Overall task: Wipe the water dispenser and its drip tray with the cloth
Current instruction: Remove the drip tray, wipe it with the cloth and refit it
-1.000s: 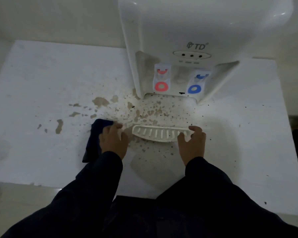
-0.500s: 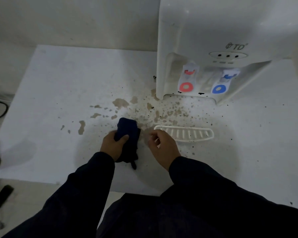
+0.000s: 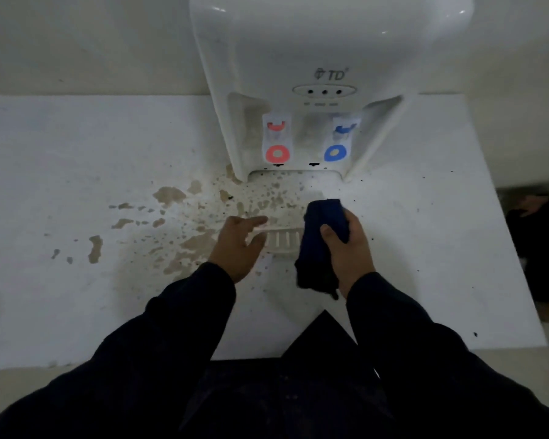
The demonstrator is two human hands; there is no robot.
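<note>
The white water dispenser (image 3: 324, 58) stands at the back of the white table (image 3: 76, 153), with a red tap (image 3: 277, 153) and a blue tap (image 3: 335, 152). The white slotted drip tray (image 3: 282, 240) lies on the table in front of it, partly hidden by both hands. My right hand (image 3: 351, 248) grips a dark blue cloth (image 3: 322, 236) over the tray's right end. My left hand (image 3: 238, 245) lies with its fingers straight at the tray's left end.
Brown stains and dark specks (image 3: 171, 198) spread over the table left of and in front of the dispenser. A wall runs behind it. Something dark (image 3: 539, 236) sits past the table's right edge.
The cloth has passed from my left hand to my right hand. My right hand moved with it to the tray's right end, and my left hand came to the tray's left end.
</note>
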